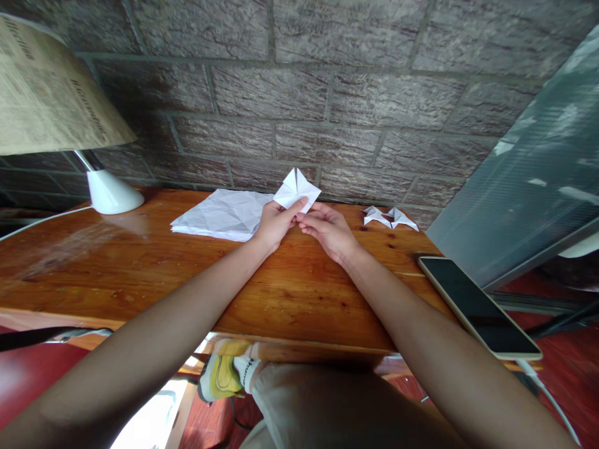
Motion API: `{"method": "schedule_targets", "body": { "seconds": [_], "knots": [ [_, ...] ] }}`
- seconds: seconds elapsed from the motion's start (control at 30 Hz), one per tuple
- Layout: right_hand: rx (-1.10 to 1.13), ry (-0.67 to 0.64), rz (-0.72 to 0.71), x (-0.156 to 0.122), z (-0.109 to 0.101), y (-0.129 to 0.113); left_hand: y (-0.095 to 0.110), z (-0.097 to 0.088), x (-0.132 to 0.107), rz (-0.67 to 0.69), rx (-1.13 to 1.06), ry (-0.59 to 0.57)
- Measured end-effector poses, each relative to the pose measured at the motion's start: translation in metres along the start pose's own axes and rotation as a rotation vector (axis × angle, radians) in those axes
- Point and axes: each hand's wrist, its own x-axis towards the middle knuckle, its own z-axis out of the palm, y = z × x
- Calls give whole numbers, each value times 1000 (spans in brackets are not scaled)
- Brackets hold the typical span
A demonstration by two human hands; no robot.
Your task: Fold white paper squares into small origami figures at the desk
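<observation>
Both my hands meet over the far middle of the wooden desk [140, 268]. My left hand [275, 223] pinches the lower edge of a small folded white paper piece [296, 188], which stands up above my fingers with creases running out from its centre. My right hand [327, 229] is closed beside it, fingertips touching the same paper at its lower right. Just left of my hands a crumpled white sheet [219, 215] lies flat on the desk. To the right, two finished folded paper shapes [389, 217] rest near the wall.
A lamp with a white base [112, 192] and a newsprint shade [47, 93] stands at the back left. A dark phone [480, 305] lies at the desk's right edge. A brick wall [327, 93] backs the desk. A yellow shoe [219, 374] shows below.
</observation>
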Motion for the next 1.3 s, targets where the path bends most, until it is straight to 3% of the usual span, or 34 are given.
{"method": "schedule_targets", "body": {
  "seconds": [0.1,0.4,0.87,1.1,1.3],
  "knots": [
    [-16,5,-2,0,-2,1,3,-1,-2,-36,-1,-63],
    [-85,-27,-32,2,-3,6,7,0,-6,-143,-69,-104],
    [-71,9,-20,-1,8,4,5,5,-6,-69,-75,-5],
    [-84,22,-10,1,-1,9,5,-2,-4,-190,-50,-175],
    [-74,29,-28,1,3,8,6,-1,-5,-164,-51,-105]
  ]
}}
